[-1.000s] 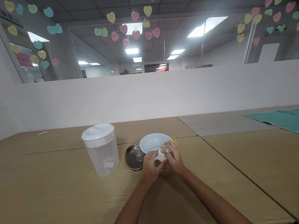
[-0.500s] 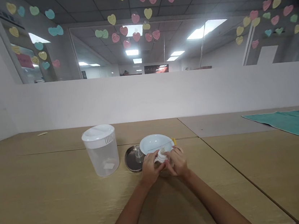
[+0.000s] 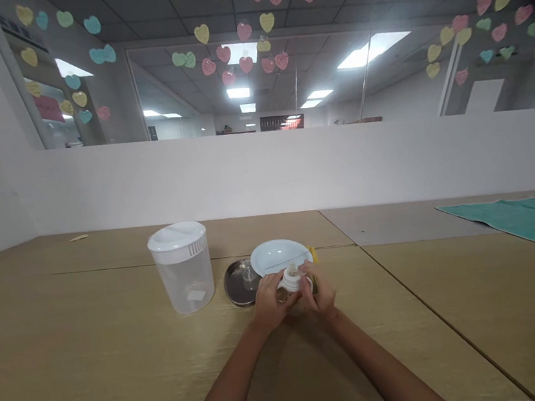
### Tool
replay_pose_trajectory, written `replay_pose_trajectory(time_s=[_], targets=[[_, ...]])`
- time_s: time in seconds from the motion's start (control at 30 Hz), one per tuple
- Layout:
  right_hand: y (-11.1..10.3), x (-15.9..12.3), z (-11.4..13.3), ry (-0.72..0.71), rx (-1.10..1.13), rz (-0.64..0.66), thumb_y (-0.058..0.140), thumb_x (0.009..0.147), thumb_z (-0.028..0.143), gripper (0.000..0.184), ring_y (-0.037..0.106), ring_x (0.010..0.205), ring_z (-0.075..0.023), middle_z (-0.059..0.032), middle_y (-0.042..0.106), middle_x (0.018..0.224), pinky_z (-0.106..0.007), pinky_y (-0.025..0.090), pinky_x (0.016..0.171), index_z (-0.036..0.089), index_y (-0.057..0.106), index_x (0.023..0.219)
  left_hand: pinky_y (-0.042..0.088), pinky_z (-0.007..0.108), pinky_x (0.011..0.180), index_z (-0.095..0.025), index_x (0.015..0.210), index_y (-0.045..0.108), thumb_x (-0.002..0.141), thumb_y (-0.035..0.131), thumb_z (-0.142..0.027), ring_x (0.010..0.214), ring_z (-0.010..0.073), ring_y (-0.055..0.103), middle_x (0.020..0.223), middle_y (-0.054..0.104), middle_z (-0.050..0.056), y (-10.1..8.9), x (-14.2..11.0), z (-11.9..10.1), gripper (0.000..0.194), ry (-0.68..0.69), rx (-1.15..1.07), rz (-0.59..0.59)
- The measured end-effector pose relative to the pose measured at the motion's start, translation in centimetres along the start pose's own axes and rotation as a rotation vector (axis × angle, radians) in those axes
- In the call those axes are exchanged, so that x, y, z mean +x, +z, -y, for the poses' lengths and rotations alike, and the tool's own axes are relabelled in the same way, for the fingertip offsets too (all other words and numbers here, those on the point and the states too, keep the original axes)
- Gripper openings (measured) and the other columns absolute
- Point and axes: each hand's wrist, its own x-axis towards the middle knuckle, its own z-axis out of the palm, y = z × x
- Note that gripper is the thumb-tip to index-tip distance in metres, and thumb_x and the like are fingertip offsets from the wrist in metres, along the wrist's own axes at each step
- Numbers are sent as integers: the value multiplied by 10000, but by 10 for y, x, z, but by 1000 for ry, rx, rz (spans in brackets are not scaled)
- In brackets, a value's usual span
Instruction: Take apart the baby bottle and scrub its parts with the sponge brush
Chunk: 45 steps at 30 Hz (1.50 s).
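Observation:
Between my hands, in front of the plate, stands a baby bottle with a white collar, a pale teat on top and a white handle at its side. My left hand is wrapped round its left side. My right hand has its fingers curled against the collar and handle on the right. Much of the bottle's body is hidden by the fingers. Just left of my hands, a round dark metal tray carries a small clear cap. Behind the bottle lies a white plate with a thin rod across it.
A clear plastic bucket with a white lid stands to the left. Something yellow shows at the plate's right edge. A green cloth lies at the far right. A white wall bounds the wooden table's back.
My right hand's fingers have shifted and opened slightly around the collar, so more of the white collar and handle shows. My left hand keeps its hold. The view has shifted slightly.

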Motion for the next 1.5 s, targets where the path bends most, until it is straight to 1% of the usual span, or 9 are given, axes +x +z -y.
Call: replay_pose_trajectory(time_s=[0.1, 0.17, 0.27, 0.57, 0.8, 1.0, 1.27, 1.4, 1.5], targets=[[2, -2, -10, 354, 21, 96, 432, 851, 257, 331, 577, 1031, -217, -114, 597, 1098, -392, 483, 868, 169, 470, 1168, 440, 391, 879, -202, 1181, 531, 774, 571, -527, 1006, 245, 566, 1085, 627, 99, -1, 2, -3, 522, -36, -4, 13], [4, -5, -14, 414, 128, 193, 427, 841, 295, 412, 568, 1047, -221, -114, 587, 1122, -397, 465, 890, 167, 414, 1233, 438, 398, 878, -196, 1180, 532, 773, 567, -542, 997, 249, 567, 1075, 628, 103, -1, 2, -3, 535, -46, 2, 20], [6, -11, -16, 400, 192, 253, 439, 795, 314, 488, 562, 1039, -239, -106, 584, 1106, -420, 439, 904, 171, 391, 1260, 440, 395, 864, -194, 1171, 537, 783, 555, -544, 975, 242, 571, 1054, 634, 98, -1, 2, -2, 523, -43, 14, 23], [6, -8, -13, 402, 92, 171, 434, 693, 238, 502, 514, 913, -223, -62, 568, 951, -411, 383, 871, 176, 454, 1192, 455, 375, 837, -203, 1155, 557, 776, 567, -542, 949, 231, 582, 1021, 647, 79, 1, 2, -5, 509, -47, 22, 0], [7, 4, -15, 368, 56, 400, 411, 678, 250, 236, 458, 822, -200, -42, 500, 839, -354, 366, 761, 171, 556, 845, 450, 387, 845, -198, 1144, 570, 774, 573, -519, 961, 241, 577, 1025, 645, 88, 1, 3, -7, 489, -62, -6, 7], [11, -3, -19, 381, -51, 352, 512, 727, 386, 265, 474, 832, -201, -37, 515, 851, -363, 358, 778, 171, 471, 877, 446, 384, 837, -192, 1116, 585, 770, 596, -406, 920, 234, 575, 972, 648, 80, -1, 4, -9, 407, -90, 11, 25], [19, -5, -5, 515, -223, 188, 613, 673, 457, 339, 506, 769, -197, -29, 544, 788, -335, 367, 729, 185, 461, 806, 446, 371, 804, -194, 1007, 616, 730, 593, -314, 860, 225, 582, 893, 655, 62, 2, 4, -8, 304, -99, 14, -21], [20, -4, -2, 567, -225, 201, 619, 672, 469, 346, 511, 757, -196, -30, 550, 777, -333, 372, 726, 182, 468, 793, 444, 373, 804, -185, 1020, 602, 743, 568, -308, 861, 224, 574, 894, 648, 65, 1, 4, -7, 305, -90, 29, -21], [20, -5, -5, 542, -217, 231, 606, 689, 499, 372, 507, 760, -188, -23, 543, 787, -326, 379, 730, 181, 464, 822, 435, 386, 828, -172, 1081, 568, 758, 542, -299, 898, 232, 558, 943, 631, 78, -5, 4, -7, 348, 0, 49, 23]])
